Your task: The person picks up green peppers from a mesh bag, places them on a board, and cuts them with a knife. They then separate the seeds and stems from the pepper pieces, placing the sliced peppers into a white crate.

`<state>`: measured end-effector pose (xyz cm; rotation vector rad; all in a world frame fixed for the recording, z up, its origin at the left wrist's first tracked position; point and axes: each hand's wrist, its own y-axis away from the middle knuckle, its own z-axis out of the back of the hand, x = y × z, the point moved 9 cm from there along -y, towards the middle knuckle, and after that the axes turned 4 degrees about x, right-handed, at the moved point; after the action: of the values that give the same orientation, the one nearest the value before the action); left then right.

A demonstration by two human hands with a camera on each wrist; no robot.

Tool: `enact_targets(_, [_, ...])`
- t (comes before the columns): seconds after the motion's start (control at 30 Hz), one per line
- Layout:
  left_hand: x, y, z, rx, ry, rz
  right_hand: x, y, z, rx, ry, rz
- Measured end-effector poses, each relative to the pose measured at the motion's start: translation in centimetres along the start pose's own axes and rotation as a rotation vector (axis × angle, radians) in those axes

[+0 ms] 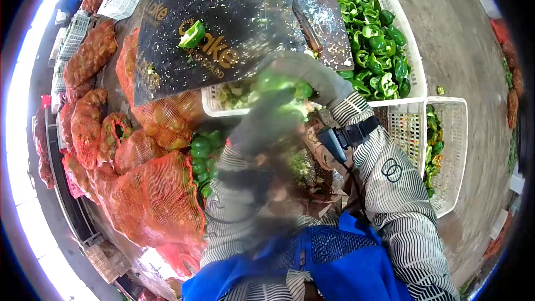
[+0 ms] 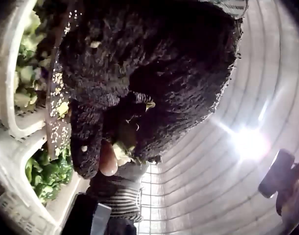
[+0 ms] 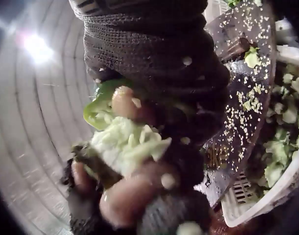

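Observation:
Over the near edge of the black board (image 1: pixel 223 33), two gloved hands meet at a green pepper (image 3: pixel 98 110). My right hand (image 1: pixel 317 75) (image 3: pixel 154 58) grips the pepper, bare fingertips showing through the glove. Its pale seedy core (image 3: pixel 127 142) is exposed between the hands. My left hand (image 1: pixel 262 125) (image 2: pixel 139 58), blurred in the head view, curls its fingers and pinches at that core, a pale bit (image 2: pixel 121 154) showing beside a fingertip. The glove hides part of the grip. A knife (image 1: pixel 306 25) and a cut pepper piece (image 1: pixel 192 34) lie on the board.
A white crate (image 1: pixel 418 72) of cut green peppers stands right of the board, another crate (image 1: pixel 460 156) below it. Under the board's near edge, a white basket (image 1: pixel 210 103) holds pale scraps. Red mesh sacks (image 1: pixel 150 200) fill the left side, whole green peppers (image 1: pixel 200 150) beside them.

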<state>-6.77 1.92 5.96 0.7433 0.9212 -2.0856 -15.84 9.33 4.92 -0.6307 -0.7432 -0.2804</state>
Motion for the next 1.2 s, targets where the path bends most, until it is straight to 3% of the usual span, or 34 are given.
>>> enact_targets(0.07, [-0.3,-0.6,0.1,-0.053,-0.167,-0.023,-0.2,-0.3,-0.3,0.025,0.036,0.132])
enact_targets(0.1, [-0.2,-1.2,-0.6,0.14,-0.451,0.172,-1.3,-1.3,-1.3,0.066,0.004,0.035])
enact_targets(0.13, [0.4,-1.5,-0.9,0.131,-0.462,0.166,-1.1,-1.3,-1.1,0.066,0.012,0.048])
enact_targets(0.2, [0.2,-1.6,0.8,-0.201,-0.456,0.003,-1.1,-0.8,-0.7,0.029,-0.708,-0.734])
enact_targets(0.23, [5.0,-0.6,-1.1,-0.004,-0.003,0.724,-2.0,-0.4,-0.9,-0.067,-0.701,-0.727])
enact_targets(0.27, [9.2,2.0,-2.9,-0.238,0.73,0.952,-2.2,-0.4,-0.4,-0.081,-0.664,-0.753])
enact_targets(0.33, [7.3,-1.5,-2.9,0.41,-0.428,0.61,-3.8,0.0,3.0,-0.315,-0.395,-0.7])
enact_targets(0.37, [7.8,-1.3,-2.6,0.407,-0.442,0.618,-4.0,0.5,6.2,-0.531,-0.335,-0.71])
enact_targets(0.43, [9.0,-0.4,-0.3,0.09,-0.39,0.681,-3.1,2.2,13.0,-0.906,-0.146,-0.644])
enact_targets(0.47, [9.7,0.3,1.1,-0.069,-0.361,0.706,-5.6,5.3,15.8,-1.007,-0.01,-0.823])
enact_targets(0.53, [9.8,0.5,4.6,-0.224,-0.639,0.534,-2.4,5.1,20.1,-1.162,0.108,-0.386])
enact_targets(0.6, [7.0,-1.7,9.3,-0.379,-0.984,0.262,-3.3,6.9,22.4,-1.285,0.158,-0.455])
enact_targets(0.67, [9.3,-1.7,13.3,-0.333,-0.947,0.487,-6.3,8.4,23.6,-1.302,0.223,-0.487])
enact_targets(0.7, [12.9,-0.4,15.8,-0.394,-0.875,0.624,-7.1,8.7,23.6,-1.298,0.219,-0.487])
enact_targets(0.73, [17.3,1.0,17.8,-0.457,-0.796,0.759,-6.9,7.8,23.5,-1.142,0.504,-0.564])
enact_targets(0.77, [19.7,1.1,19.0,-0.466,-0.797,0.76,-6.8,6.6,23.2,-0.97,0.782,-0.626])
enact_targets(0.83, [25.9,2.6,19.2,-0.178,-0.858,1.174,-7.1,4.9,21.9,-0.895,0.697,-0.629])
enact_targets(0.93, [27.1,3.6,19.7,-0.301,-0.832,1.278,-8.2,1.4,17.6,-0.618,0.47,-0.622])
enact_targets(0.97, [27.7,3.7,19.3,-0.281,-1.011,1.137,-8.7,0.7,15.6,-0.561,0.238,-0.708])
enact_targets(1.0, [25.3,1.8,18.1,-0.258,-0.977,1.155,-8.9,-0.2,13.4,-0.502,0.006,-0.784])
enact_targets(1.07, [22.6,0.0,13.9,-0.176,-1.026,0.743,-9.1,-1.9,8.9,-0.312,0.041,-0.714])
enact_targets(1.1, [19.2,-1.0,11.9,-0.316,-0.946,0.637,-8.5,-2.6,6.8,-0.254,0.003,-0.688])
enact_targets(1.17, [16.2,-0.8,7.9,-0.232,-0.96,0.435,-7.2,-3.4,4.2,-0.191,-0.038,-0.683])
enact_targets(1.2, [13.8,-1.9,5.9,-0.166,-1.019,0.365,-7.6,-3.0,2.4,-0.1,-0.174,-0.785])
